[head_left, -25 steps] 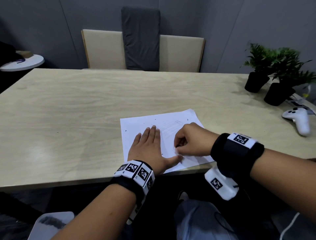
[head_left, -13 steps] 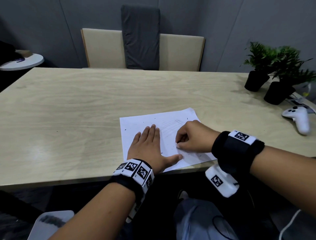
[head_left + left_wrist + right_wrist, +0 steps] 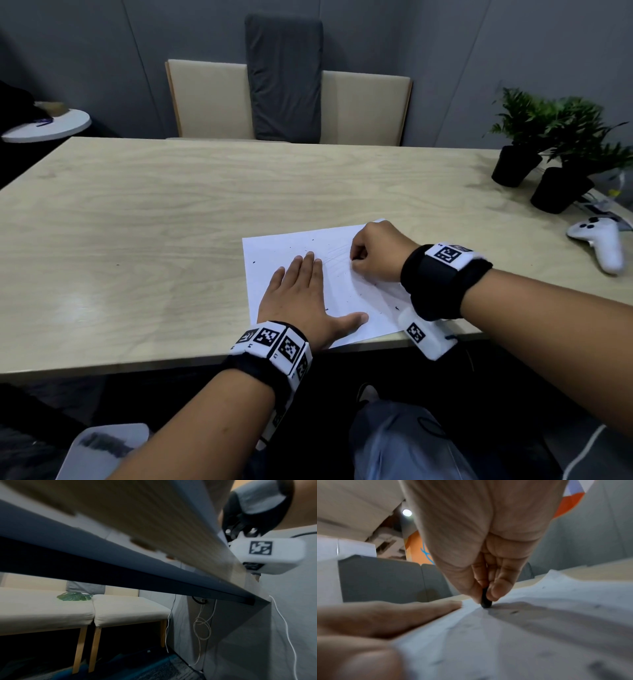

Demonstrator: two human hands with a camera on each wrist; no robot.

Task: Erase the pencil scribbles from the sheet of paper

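Note:
A white sheet of paper (image 3: 274,250) lies near the table's front edge, with faint pencil scribbles (image 3: 337,258) and dark eraser crumbs on it. My left hand (image 3: 298,294) lies flat on the sheet with straight fingers, pressing it down. My right hand (image 3: 373,251) is curled over the sheet's far right part. In the right wrist view my right hand (image 3: 486,595) pinches a small dark eraser (image 3: 485,601) whose tip touches the paper (image 3: 539,628). The left wrist view shows only the table's underside.
The wooden table (image 3: 171,205) stretches far to the left and back. Two potted plants (image 3: 548,144) stand at the back right, a white game controller (image 3: 599,246) lies near the right edge. A bench (image 3: 287,102) with a grey cushion stands behind the table.
My right hand with the eraser has moved away from me, up the sheet toward its far right corner. The left hand has stayed flat on the paper.

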